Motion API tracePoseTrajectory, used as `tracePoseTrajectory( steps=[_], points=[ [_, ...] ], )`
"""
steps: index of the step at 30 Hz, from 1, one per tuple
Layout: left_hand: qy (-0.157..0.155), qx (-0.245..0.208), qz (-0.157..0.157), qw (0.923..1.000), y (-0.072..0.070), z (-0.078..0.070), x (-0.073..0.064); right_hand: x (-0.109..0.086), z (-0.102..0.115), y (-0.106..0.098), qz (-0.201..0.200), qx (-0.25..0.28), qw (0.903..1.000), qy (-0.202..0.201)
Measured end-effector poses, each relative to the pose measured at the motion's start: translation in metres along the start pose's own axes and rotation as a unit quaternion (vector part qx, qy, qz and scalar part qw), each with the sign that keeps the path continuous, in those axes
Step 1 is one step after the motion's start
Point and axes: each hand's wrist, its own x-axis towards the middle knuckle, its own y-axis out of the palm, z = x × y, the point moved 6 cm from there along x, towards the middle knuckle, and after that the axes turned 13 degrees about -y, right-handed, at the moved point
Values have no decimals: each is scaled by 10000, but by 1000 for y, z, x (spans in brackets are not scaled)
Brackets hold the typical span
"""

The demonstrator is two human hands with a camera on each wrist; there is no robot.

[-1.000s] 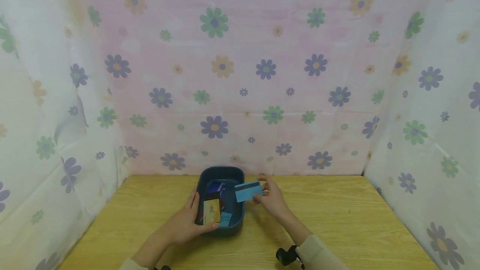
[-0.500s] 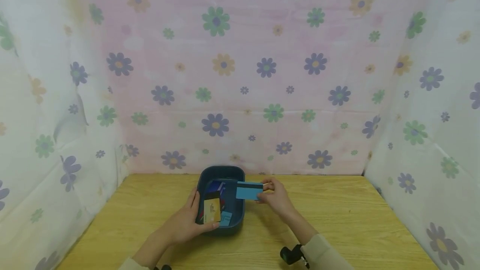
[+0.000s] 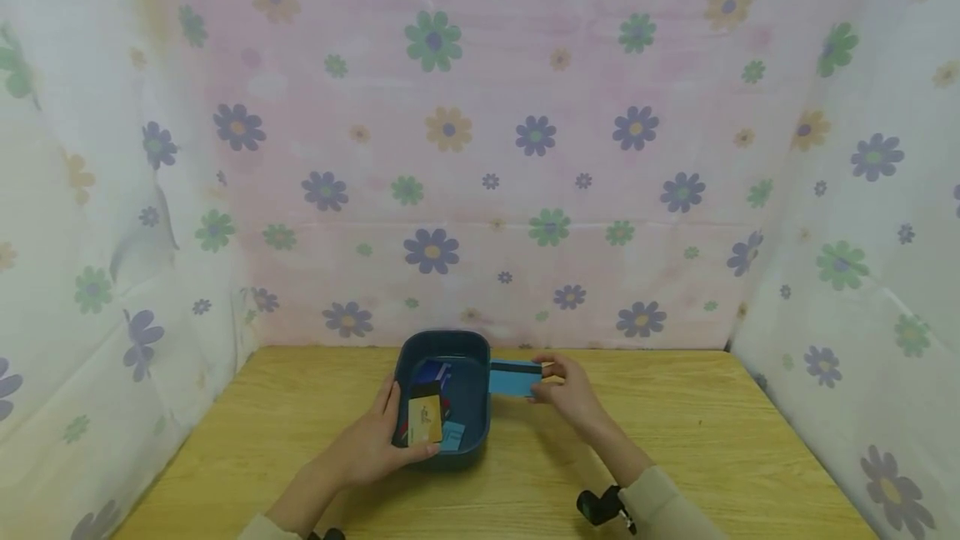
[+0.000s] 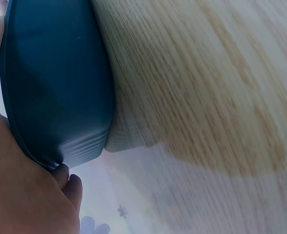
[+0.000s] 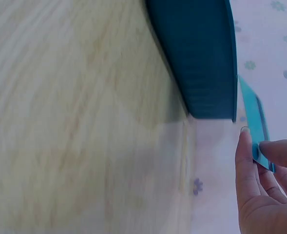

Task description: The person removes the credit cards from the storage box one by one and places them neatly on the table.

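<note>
A dark blue plastic box (image 3: 480, 440) stands on the table, and my left hand (image 3: 367, 442) grips it at its left side and near corner, thumb over the rim. Inside lie several cards: a gold and black card (image 3: 425, 422), a dark blue card (image 3: 431, 372) and a light blue card (image 3: 452, 437). My right hand (image 3: 573, 394) pinches another light blue card (image 3: 513, 378) with a dark stripe, just outside the box's right rim. The right wrist view shows this card (image 5: 253, 117) between thumb and fingers, level with the box's upper edge.
The wooden table (image 3: 712, 440) extends to both sides of the box. Flower-patterned cloth (image 3: 480, 148) hangs behind the table and along its left and right. A black wrist-worn device (image 3: 600, 507) sits by the right sleeve.
My right hand has moved right with the striped light blue card, from over the box's right part to beyond its rim. The card has levelled out. My left hand and the box stay put.
</note>
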Motion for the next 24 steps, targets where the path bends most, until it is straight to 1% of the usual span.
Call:
tracePoseTrajectory(
  steps=[7, 17, 24],
  points=[
    [96, -70, 204, 9997, -5, 1, 5, 9, -1, -21, -361, -249, 9990, 90],
    [57, -124, 300, 9995, -7, 1, 6, 15, -9, -43, -381, -574, 9973, 260],
    [44, -119, 309, 9994, -7, 0, 6, 20, -20, -58, -408, -934, 9947, 165]
  ],
)
